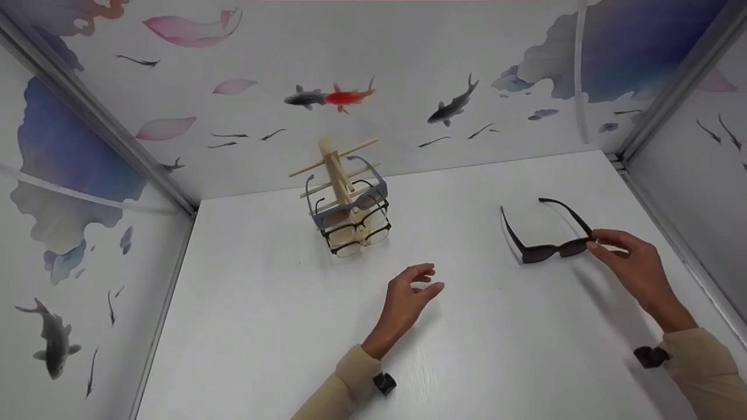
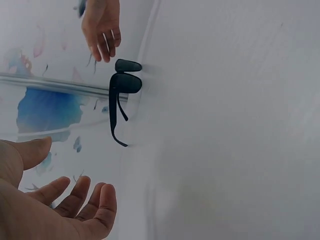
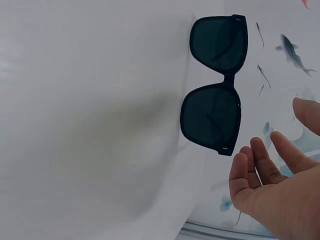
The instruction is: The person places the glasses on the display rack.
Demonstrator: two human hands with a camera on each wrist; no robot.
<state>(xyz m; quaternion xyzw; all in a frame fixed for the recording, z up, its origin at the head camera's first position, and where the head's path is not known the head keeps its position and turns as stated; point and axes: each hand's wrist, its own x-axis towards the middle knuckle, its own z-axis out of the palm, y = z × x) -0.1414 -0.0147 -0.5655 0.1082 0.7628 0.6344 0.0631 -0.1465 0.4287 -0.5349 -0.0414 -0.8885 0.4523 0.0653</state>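
Observation:
Black sunglasses [image 1: 540,254] rest on the white table with their arms unfolded toward the back. My right hand [image 1: 633,265] is at their right end, thumb and index fingertip overlapping the hinge in the head view. In the right wrist view those fingers [image 3: 267,165] are spread loosely beside the dark lenses [image 3: 210,117], with a gap between. Over the middle of the table hovers my left hand [image 1: 405,300], fingers loosely bent and holding nothing. Past its fingers, the left wrist view has the sunglasses [image 2: 127,82] and the right hand [image 2: 102,30].
A wooden glasses rack [image 1: 335,169] stands at the back, left of centre. On it hang grey-blue sunglasses [image 1: 350,207] and dark-framed glasses [image 1: 344,236] below them. White walls [image 1: 397,46] painted with fish and petals enclose the table [image 1: 245,326] at the back and sides.

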